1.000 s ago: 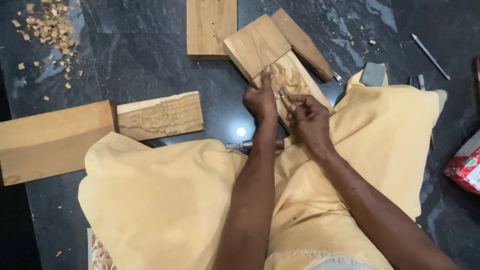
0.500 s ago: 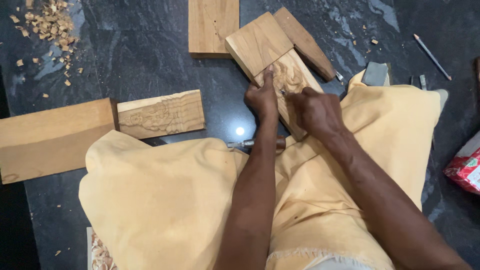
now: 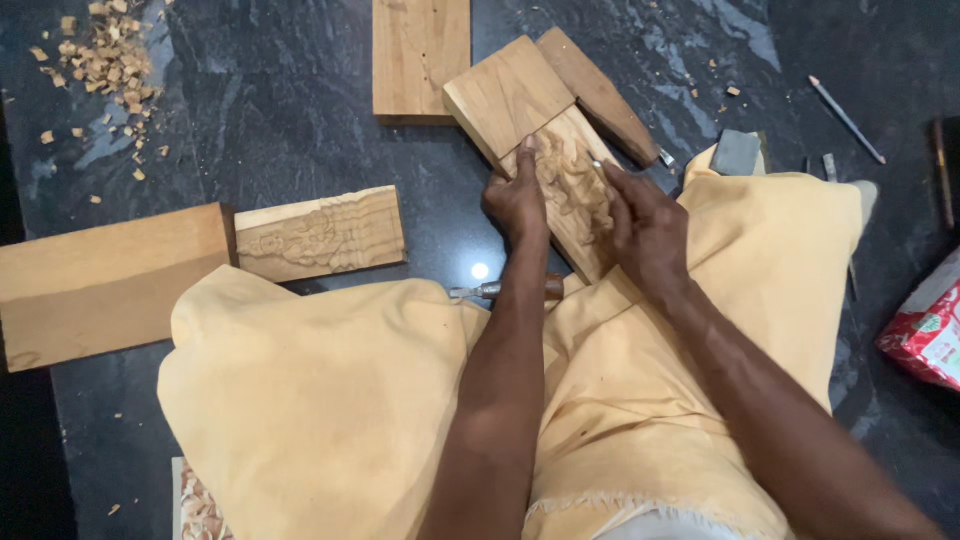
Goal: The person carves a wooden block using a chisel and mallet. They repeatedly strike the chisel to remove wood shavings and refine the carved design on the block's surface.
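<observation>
A long wooden block with a carved relief lies tilted over a plain wooden board, its near end at my lap. My left hand clasps the block's left edge, thumb stretched up along it. My right hand lies against the right edge, fingers spread over the side of the carving. A small pale tip shows at my right fingertips; I cannot tell what it is. A chisel with a wooden handle lies on the floor under my left wrist, held by neither hand.
The floor is dark stone. A second carved block and a large plain block lie at the left, with a plank and a slat beyond. Wood chips, a grey stone, a pencil and a red packet lie around. Yellow cloth covers my legs.
My right hand has slid from the carved face, where its fingers were pinched together, to the block's right edge with fingers spread. My left hand has shifted slightly up the left edge.
</observation>
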Demonstrator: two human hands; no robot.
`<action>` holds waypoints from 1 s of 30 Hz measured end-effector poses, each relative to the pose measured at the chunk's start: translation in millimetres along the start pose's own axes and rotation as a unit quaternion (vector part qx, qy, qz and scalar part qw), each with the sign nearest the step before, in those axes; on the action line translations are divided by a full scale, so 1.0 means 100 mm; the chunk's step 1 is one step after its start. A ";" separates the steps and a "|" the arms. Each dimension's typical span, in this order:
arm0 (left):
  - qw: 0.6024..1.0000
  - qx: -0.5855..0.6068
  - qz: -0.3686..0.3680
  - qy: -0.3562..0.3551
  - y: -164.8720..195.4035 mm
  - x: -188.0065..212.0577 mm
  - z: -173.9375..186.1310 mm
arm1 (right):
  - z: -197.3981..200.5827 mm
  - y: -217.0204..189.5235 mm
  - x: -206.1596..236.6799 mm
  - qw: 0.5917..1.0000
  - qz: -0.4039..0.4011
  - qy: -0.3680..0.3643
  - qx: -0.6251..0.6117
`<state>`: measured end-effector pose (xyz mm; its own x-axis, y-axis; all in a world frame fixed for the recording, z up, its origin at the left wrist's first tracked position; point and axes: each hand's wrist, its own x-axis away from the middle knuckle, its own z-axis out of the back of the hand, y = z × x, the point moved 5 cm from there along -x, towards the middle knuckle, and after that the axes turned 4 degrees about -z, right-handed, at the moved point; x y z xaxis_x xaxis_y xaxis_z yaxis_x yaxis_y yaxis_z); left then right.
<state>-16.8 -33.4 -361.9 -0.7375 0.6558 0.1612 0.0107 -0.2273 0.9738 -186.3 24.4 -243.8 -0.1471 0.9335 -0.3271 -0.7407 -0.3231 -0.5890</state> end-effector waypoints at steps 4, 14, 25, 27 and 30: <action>0.999 0.042 0.019 -0.007 -0.04 0.03 -0.04 | -0.01 -0.08 0.08 0.998 0.000 -0.038 0.042; 1.000 0.022 0.018 -0.005 0.04 0.04 0.01 | -0.08 -0.21 -0.12 0.989 0.014 -0.119 0.086; 0.993 -0.118 -0.027 0.007 -0.05 -0.10 -0.02 | -0.18 -0.30 -0.03 0.993 0.071 0.000 0.094; 0.996 -0.094 0.000 -0.004 -0.09 -0.07 -0.03 | -0.22 -0.31 0.01 0.983 0.084 -0.028 0.159; 1.000 0.004 -0.008 -0.008 -0.06 -0.06 -0.04 | -0.21 -0.31 0.01 0.978 0.103 -0.037 0.176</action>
<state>-15.2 -38.8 -369.3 -0.7261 0.6714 0.1485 0.0050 -0.2108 0.9775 -149.6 31.9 -241.7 -0.3548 0.8666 -0.3508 -0.8680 -0.4448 -0.2209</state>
